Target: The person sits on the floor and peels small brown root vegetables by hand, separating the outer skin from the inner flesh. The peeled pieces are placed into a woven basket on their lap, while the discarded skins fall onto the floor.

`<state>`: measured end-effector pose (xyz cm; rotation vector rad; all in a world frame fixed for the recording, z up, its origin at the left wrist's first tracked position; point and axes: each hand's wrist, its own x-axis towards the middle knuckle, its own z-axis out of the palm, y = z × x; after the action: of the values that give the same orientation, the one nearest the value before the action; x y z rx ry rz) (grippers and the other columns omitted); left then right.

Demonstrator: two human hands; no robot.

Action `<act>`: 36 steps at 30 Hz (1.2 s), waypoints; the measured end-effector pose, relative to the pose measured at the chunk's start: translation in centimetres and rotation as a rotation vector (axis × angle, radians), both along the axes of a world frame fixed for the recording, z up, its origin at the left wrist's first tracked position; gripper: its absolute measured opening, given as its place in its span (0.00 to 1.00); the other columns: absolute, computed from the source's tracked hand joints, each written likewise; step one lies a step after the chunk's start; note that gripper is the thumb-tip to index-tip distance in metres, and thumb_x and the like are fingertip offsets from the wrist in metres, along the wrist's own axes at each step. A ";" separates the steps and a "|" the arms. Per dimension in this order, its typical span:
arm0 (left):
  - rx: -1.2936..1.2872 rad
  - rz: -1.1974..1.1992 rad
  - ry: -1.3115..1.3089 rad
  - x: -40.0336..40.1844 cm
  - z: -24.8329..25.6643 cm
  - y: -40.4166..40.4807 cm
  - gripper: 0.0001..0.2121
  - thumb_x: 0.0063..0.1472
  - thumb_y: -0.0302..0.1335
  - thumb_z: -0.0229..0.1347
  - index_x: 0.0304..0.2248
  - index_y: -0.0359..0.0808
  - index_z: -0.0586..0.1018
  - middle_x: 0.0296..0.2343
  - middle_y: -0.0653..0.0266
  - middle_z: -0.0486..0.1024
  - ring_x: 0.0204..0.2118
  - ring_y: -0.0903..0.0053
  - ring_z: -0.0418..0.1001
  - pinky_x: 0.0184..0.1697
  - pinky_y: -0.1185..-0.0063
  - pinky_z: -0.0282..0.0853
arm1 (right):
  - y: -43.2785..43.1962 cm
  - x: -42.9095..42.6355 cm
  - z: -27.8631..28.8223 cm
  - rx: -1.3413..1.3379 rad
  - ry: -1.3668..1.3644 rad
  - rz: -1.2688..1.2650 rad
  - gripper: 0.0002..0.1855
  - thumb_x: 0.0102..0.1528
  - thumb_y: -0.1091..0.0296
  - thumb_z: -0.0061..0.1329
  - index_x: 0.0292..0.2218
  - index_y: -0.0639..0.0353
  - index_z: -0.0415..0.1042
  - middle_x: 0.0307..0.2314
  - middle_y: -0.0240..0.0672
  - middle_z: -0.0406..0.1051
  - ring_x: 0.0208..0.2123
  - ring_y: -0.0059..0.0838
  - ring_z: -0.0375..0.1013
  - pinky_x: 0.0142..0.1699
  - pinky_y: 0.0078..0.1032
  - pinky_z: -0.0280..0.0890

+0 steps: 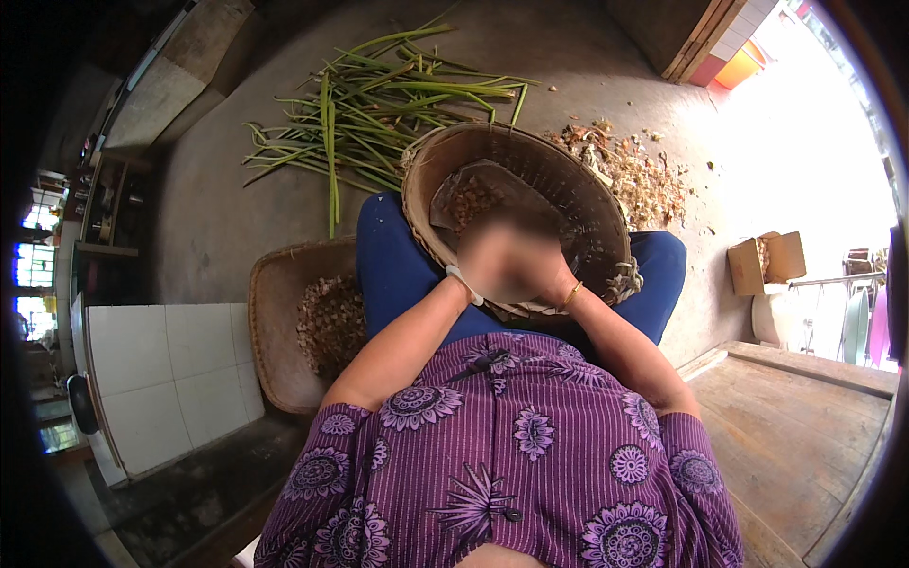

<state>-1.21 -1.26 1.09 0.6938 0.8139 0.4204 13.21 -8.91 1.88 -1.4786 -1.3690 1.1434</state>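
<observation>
A deep woven basket (pixel 426 234) rests on my lap, tilted, with small reddish-brown pieces (pixel 474 202) on a sheet-like lining inside. Over its near part, my left hand (pixel 488 259) and my right hand (pixel 543 266) are close together. Both are blurred, so their fingers and anything between them cannot be made out. A pale bangle (pixel 465 285) circles my left wrist and a thin gold-coloured one (pixel 572 292) my right. Beside my left thigh stands a shallow woven basket (pixel 273 348) holding many small brownish pieces (pixel 330 319).
Long green stalks (pixel 383 99) lie heaped on the concrete floor beyond the basket. Dry peelings (pixel 643 174) are scattered to its right. Farther right are an open cardboard box (pixel 749 266) and a wooden surface (pixel 788 412). A white-tiled block (pixel 170 383) stands at left.
</observation>
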 end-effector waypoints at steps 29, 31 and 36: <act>0.058 -0.142 -0.069 -0.4 -0.3 0.7 0.03 0.58 0.27 0.48 0.29 0.37 0.69 0.19 0.71 0.66 0.16 0.87 0.62 0.16 0.87 0.56 | 0.2 0.5 -1.8 -0.208 0.458 -0.135 0.11 0.54 0.66 0.44 0.33 0.65 0.73 0.25 0.27 0.71 0.27 0.13 0.67 0.34 0.13 0.63; -0.038 -0.097 -0.121 -0.6 0.5 0.7 0.03 0.58 0.27 0.48 0.28 0.37 0.70 0.19 0.71 0.67 0.17 0.86 0.63 0.16 0.86 0.57 | 0.3 0.3 -1.4 -0.279 0.576 -0.160 0.11 0.54 0.66 0.44 0.33 0.64 0.72 0.25 0.27 0.71 0.26 0.14 0.67 0.33 0.14 0.62; 0.004 -0.040 -0.081 0.1 0.0 0.5 0.04 0.59 0.27 0.48 0.28 0.38 0.71 0.20 0.71 0.69 0.17 0.86 0.64 0.18 0.86 0.61 | 0.5 0.0 -1.2 -0.456 0.970 -0.288 0.13 0.57 0.61 0.38 0.31 0.60 0.69 0.22 0.29 0.69 0.23 0.20 0.67 0.29 0.20 0.64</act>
<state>-1.09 -0.77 1.04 0.6917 0.7219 0.4115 13.19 -8.46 0.65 -1.0754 -0.2333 1.7129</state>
